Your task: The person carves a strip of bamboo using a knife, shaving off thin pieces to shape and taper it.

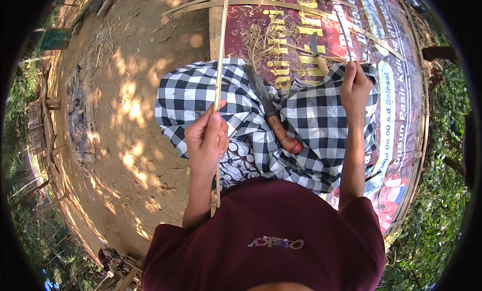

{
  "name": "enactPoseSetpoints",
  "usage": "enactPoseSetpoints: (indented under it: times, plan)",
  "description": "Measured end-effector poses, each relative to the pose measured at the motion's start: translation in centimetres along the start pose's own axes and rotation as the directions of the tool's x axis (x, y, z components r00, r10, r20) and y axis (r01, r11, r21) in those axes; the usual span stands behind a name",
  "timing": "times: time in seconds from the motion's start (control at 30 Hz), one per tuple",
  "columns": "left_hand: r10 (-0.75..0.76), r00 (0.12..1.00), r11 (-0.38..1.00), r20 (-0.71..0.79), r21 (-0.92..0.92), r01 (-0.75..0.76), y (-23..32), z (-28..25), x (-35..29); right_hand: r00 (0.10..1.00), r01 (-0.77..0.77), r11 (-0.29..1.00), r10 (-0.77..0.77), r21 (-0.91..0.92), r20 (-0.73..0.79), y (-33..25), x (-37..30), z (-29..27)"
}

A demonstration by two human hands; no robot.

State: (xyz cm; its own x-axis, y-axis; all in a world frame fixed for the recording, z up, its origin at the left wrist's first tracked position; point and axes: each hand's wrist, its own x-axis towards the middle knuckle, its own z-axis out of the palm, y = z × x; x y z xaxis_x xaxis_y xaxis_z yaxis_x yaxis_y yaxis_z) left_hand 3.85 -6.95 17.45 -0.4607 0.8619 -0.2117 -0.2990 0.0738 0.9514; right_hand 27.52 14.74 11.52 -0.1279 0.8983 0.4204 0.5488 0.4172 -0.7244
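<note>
My left hand [207, 135] pinches a long pale bamboo strip [221, 50] between thumb and fingers. The strip stands nearly upright, running past the picture's top edge and down beside my shirt. My right hand [355, 87] is closed on the lower end of a thin, dark grey strip [344, 32]; I cannot tell its kind or whether it joins the pale one out of view. Across my lap, on black-and-white checked cloth [316, 110], lies a large knife [284, 134] with a brown wooden handle and dark blade. A small curved knife [320, 60] with a light handle rests beyond my right knee.
I sit on a printed maroon sheet [366, 27] with a wooden edge [215, 35] on its left. Fibre shavings [261, 37] and long split strips [296, 7] lie ahead. Bare, sun-dappled earth [120, 110] spreads left; leafy plants [437, 210] grow at right.
</note>
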Motion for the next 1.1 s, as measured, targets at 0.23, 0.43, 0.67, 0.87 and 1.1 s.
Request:
enactPoseSetpoints:
  times: [0.23,0.43,0.67,0.87,1.1]
  plan:
    - [-0.012,0.998,0.998,0.055,0.065,0.009,0.2,2.0,-0.2,0.903,0.157,0.958,-0.237,0.238,0.358,-9.3,-5.2,2.8]
    - [-0.002,0.996,0.973,0.084,0.229,-0.018,-0.2,2.4,-1.0,0.824,0.294,0.923,-0.377,0.249,0.423,-11.9,-6.5,4.3]
    - [-0.002,1.0,0.975,0.025,0.223,-0.003,-0.5,3.1,-0.9,0.831,0.472,0.881,-0.436,-0.024,0.345,-8.0,-4.8,5.6]
    - [0.036,0.999,0.968,0.03,0.249,-0.042,0.2,0.7,-3.7,0.947,-0.252,0.955,0.21,-0.155,-0.242,3.1,3.4,-0.7]
    - [-0.073,0.996,0.997,0.051,0.043,0.071,-1.5,1.1,-1.1,0.987,-0.154,0.956,0.136,0.249,0.088,-1.3,-0.8,1.4]
